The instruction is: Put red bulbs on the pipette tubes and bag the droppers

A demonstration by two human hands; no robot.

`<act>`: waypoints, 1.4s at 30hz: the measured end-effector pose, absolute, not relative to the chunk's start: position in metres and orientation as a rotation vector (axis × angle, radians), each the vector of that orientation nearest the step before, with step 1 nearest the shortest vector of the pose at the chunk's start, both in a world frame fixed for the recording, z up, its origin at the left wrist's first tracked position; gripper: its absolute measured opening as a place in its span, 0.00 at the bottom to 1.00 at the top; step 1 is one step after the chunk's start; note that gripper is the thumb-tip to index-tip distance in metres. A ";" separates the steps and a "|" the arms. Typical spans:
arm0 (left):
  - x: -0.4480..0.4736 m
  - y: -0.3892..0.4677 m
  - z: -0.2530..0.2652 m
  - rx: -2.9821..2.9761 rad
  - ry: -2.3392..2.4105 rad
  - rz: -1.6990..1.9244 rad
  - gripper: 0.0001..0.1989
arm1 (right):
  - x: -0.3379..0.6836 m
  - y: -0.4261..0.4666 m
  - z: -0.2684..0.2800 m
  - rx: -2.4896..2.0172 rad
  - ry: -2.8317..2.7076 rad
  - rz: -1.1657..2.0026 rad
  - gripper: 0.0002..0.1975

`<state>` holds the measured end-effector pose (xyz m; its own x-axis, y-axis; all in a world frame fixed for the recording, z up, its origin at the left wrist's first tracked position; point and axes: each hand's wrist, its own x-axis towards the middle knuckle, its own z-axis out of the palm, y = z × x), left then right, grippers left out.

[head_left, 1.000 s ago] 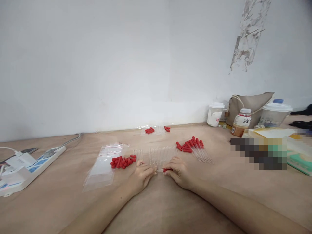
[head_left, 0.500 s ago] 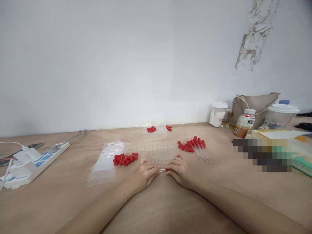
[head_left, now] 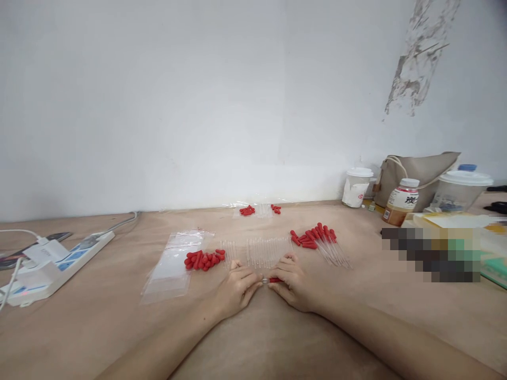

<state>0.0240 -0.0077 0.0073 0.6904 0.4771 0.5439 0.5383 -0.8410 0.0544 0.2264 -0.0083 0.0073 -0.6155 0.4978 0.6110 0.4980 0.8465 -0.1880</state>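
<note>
Between finger and thumb my left hand [head_left: 240, 287] pinches a thin glass dropper tube [head_left: 265, 281], most of it hidden by the fingers. My right hand [head_left: 291, 282] is closed on a red rubber bulb [head_left: 274, 280], which meets the tube's right end. Just beyond the hands lies a row of clear glass tubes [head_left: 269, 250], with a smaller group [head_left: 228, 250] to its left. Loose red bulbs [head_left: 204, 259] are heaped beside my left hand. Right of my right hand rest several droppers with bulbs fitted [head_left: 327, 240] and a few loose red bulbs [head_left: 303, 240].
Clear zip bags [head_left: 170, 274] lie left of the bulb heap. A bagged set [head_left: 259, 211] sits by the wall. At far left is a power strip [head_left: 59, 269] with chargers. A lidded cup [head_left: 356, 188], a bottle [head_left: 402, 203] and a grey bag [head_left: 423, 166] stand at the right.
My hands have come slightly closer together, and less of the glass tube shows between them. More of the red bulb is visible at my right fingertips. The view has shifted slightly.
</note>
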 end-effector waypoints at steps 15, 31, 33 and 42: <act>0.027 -0.012 0.011 -2.807 -0.934 -1.151 0.09 | 0.224 -0.007 0.009 -0.863 -1.885 0.603 0.11; 0.021 -0.010 0.016 -2.621 -1.270 -0.973 0.09 | 0.348 0.095 0.064 -1.702 -1.566 0.273 0.12; 0.022 -0.010 0.017 -2.620 -1.287 -0.965 0.09 | 0.353 0.103 0.054 -1.802 -1.619 0.201 0.09; 0.021 -0.009 0.014 -2.586 -1.345 -0.937 0.08 | 0.342 0.099 0.033 -1.906 -1.684 0.041 0.14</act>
<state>0.0206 -0.0095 0.0139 0.4279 0.7164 0.5510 0.7651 -0.6117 0.2011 0.3416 0.0994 0.0329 0.1993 0.9150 0.3507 0.8968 -0.0261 -0.4416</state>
